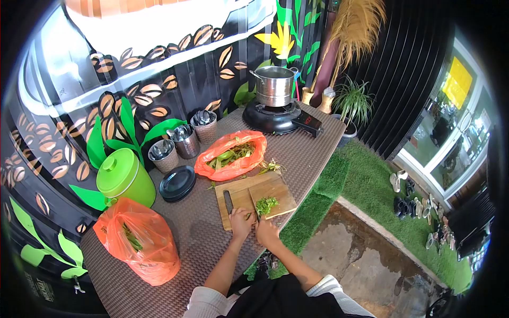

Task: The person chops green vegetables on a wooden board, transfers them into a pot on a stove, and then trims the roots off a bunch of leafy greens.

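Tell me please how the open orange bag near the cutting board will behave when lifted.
The open orange bag would probably sag, as its plastic looks thin and crumpled. It may be light for its size, since leafy greens show inside. Tilted, it could spill some, because its mouth gapes.

The single view comes from a camera on the person's head, looking forward and steeply down over the table (204, 228). It sits close above the work: dark clothing (281, 299) and pale sleeves (208, 301) fill the middle of the bottom edge, and the forearms reach up from there to the left hand (242, 223) and right hand (267, 233) at the cutting board (240, 185), below mid-frame. The pot (274, 87) is farther off, near the top, with the painted wall (151, 98) across the upper left. A very wide lens bows the edges, darkens the corners and takes in a glass door (441, 135) far right.
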`<act>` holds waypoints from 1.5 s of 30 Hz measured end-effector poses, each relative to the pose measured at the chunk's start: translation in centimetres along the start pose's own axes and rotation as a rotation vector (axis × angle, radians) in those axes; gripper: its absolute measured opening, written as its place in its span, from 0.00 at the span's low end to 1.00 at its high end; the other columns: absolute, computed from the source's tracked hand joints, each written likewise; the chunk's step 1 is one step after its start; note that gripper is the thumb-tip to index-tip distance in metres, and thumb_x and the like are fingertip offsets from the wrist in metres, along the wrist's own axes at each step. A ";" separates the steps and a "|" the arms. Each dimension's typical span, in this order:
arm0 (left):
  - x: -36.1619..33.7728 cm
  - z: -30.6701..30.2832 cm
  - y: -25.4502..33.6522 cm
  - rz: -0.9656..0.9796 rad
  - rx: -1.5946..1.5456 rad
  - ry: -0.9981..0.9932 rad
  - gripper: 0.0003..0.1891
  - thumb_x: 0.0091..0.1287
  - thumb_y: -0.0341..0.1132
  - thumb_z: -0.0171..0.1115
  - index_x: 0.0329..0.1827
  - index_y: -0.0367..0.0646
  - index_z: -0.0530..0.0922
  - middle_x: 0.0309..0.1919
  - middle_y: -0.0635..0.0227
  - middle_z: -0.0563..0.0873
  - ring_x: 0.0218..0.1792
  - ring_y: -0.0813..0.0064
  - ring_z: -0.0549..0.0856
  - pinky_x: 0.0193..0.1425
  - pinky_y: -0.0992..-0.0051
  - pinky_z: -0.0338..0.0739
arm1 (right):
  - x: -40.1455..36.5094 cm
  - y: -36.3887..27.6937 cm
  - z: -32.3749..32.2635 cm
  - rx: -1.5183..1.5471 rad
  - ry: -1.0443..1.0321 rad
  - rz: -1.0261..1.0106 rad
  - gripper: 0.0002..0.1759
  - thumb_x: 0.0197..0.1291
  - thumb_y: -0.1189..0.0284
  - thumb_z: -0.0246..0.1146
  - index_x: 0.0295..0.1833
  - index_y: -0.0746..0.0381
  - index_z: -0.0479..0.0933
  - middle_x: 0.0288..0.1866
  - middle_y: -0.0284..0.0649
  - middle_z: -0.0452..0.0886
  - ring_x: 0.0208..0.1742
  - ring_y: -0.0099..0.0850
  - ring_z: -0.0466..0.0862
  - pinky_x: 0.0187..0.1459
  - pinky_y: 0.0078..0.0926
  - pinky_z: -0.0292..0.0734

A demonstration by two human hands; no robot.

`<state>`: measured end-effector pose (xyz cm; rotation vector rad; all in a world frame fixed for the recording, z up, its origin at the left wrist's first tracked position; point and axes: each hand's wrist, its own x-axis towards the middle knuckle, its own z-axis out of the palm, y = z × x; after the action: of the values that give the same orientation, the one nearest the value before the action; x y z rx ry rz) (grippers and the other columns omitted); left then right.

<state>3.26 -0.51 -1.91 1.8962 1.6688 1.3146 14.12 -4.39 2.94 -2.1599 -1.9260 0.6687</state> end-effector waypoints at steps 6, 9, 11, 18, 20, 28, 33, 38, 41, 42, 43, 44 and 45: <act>0.3 0.7 -0.8 -0.220 -0.362 -0.050 0.07 0.51 0.32 0.70 0.34 0.48 0.86 0.30 0.73 0.85 0.41 0.68 0.78 0.51 0.68 0.65 | 2.0 -0.1 -1.8 0.062 -0.082 -0.031 0.24 0.69 0.55 0.45 0.52 0.67 0.66 0.43 0.61 0.80 0.48 0.57 0.81 0.50 0.52 0.75; 0.2 -0.3 0.5 -0.152 -0.160 -0.067 0.09 0.52 0.31 0.70 0.37 0.49 0.81 0.32 0.74 0.85 0.41 0.70 0.79 0.51 0.68 0.64 | 1.2 -0.2 -2.4 0.036 -0.094 -0.046 0.23 0.68 0.56 0.46 0.52 0.67 0.66 0.43 0.60 0.81 0.47 0.56 0.82 0.50 0.52 0.76; 0.2 -0.7 1.2 -0.068 -0.065 -0.022 0.11 0.54 0.30 0.69 0.39 0.49 0.77 0.32 0.76 0.85 0.41 0.71 0.78 0.51 0.69 0.63 | 0.1 -0.3 -1.3 0.004 -0.050 -0.035 0.23 0.68 0.56 0.47 0.51 0.67 0.66 0.42 0.60 0.81 0.46 0.56 0.82 0.49 0.51 0.76; -0.2 -0.8 1.1 -0.014 0.001 -0.032 0.10 0.56 0.31 0.67 0.40 0.48 0.77 0.33 0.76 0.85 0.45 0.71 0.76 0.53 0.68 0.63 | 2.9 0.0 -1.4 0.040 -0.099 -0.042 0.22 0.68 0.58 0.48 0.52 0.68 0.66 0.41 0.59 0.82 0.45 0.56 0.82 0.47 0.50 0.77; -0.2 -0.9 1.0 0.008 0.031 -0.018 0.10 0.56 0.32 0.67 0.40 0.48 0.79 0.33 0.76 0.85 0.45 0.70 0.76 0.53 0.67 0.64 | 2.6 0.3 -1.5 0.027 -0.093 -0.063 0.21 0.68 0.58 0.48 0.52 0.67 0.66 0.41 0.59 0.82 0.45 0.55 0.83 0.47 0.49 0.78; 0.4 -0.3 -0.3 -0.097 -0.185 -0.019 0.11 0.50 0.30 0.71 0.37 0.43 0.82 0.33 0.67 0.84 0.41 0.64 0.76 0.49 0.65 0.71 | 1.7 -0.2 -0.8 0.010 -0.075 -0.011 0.23 0.69 0.56 0.47 0.52 0.67 0.66 0.43 0.61 0.81 0.48 0.57 0.81 0.50 0.51 0.75; 0.5 0.1 -1.6 -0.110 -0.144 0.011 0.08 0.45 0.28 0.73 0.29 0.43 0.85 0.34 0.62 0.83 0.42 0.61 0.77 0.46 0.64 0.73 | 2.2 0.0 -2.1 0.050 -0.145 -0.052 0.23 0.69 0.56 0.47 0.53 0.67 0.66 0.43 0.62 0.80 0.49 0.57 0.81 0.51 0.52 0.75; 0.4 0.1 -1.7 -0.036 -0.066 0.033 0.07 0.45 0.30 0.74 0.28 0.43 0.86 0.33 0.60 0.82 0.42 0.60 0.77 0.47 0.65 0.73 | 0.5 -0.5 -0.2 0.007 -0.028 -0.034 0.23 0.69 0.56 0.47 0.51 0.68 0.67 0.41 0.63 0.80 0.47 0.57 0.81 0.50 0.52 0.75; 0.3 -0.1 -1.5 -0.010 -0.052 0.055 0.06 0.46 0.31 0.74 0.28 0.43 0.86 0.32 0.61 0.82 0.41 0.60 0.77 0.47 0.66 0.73 | 2.4 -0.2 -0.6 0.060 -0.054 -0.044 0.22 0.69 0.57 0.47 0.51 0.67 0.67 0.40 0.63 0.81 0.46 0.58 0.82 0.49 0.52 0.76; 0.2 -0.2 -1.3 -0.008 -0.052 0.053 0.06 0.46 0.31 0.74 0.28 0.43 0.86 0.32 0.61 0.82 0.41 0.60 0.77 0.47 0.66 0.73 | 2.7 -0.1 -1.1 0.083 -0.062 -0.083 0.21 0.68 0.58 0.48 0.51 0.67 0.67 0.40 0.62 0.81 0.45 0.57 0.82 0.48 0.53 0.76; 0.3 -0.4 -1.1 -0.019 -0.075 0.034 0.06 0.47 0.31 0.74 0.27 0.43 0.86 0.31 0.61 0.82 0.41 0.61 0.77 0.47 0.66 0.73 | 2.5 0.0 -1.4 0.084 -0.059 -0.082 0.21 0.68 0.58 0.48 0.51 0.67 0.67 0.40 0.62 0.81 0.45 0.57 0.82 0.48 0.53 0.76; 0.3 -0.6 -0.9 -0.031 -0.097 0.016 0.06 0.47 0.31 0.74 0.27 0.43 0.86 0.31 0.61 0.82 0.41 0.61 0.77 0.47 0.66 0.73 | 2.3 0.1 -1.6 0.083 -0.080 -0.087 0.21 0.68 0.58 0.48 0.50 0.67 0.67 0.40 0.62 0.81 0.45 0.57 0.82 0.48 0.53 0.76; 0.3 -0.6 -0.9 -0.031 -0.097 0.018 0.06 0.47 0.31 0.74 0.27 0.43 0.86 0.31 0.61 0.82 0.41 0.61 0.77 0.47 0.66 0.73 | 2.0 0.0 -2.0 0.081 -0.102 -0.094 0.21 0.68 0.58 0.48 0.50 0.67 0.67 0.40 0.61 0.81 0.45 0.57 0.82 0.47 0.53 0.76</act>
<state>2.22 -0.14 -2.12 1.8012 1.6063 1.3785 15.07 -2.12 4.26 -2.0105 -1.9991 0.8400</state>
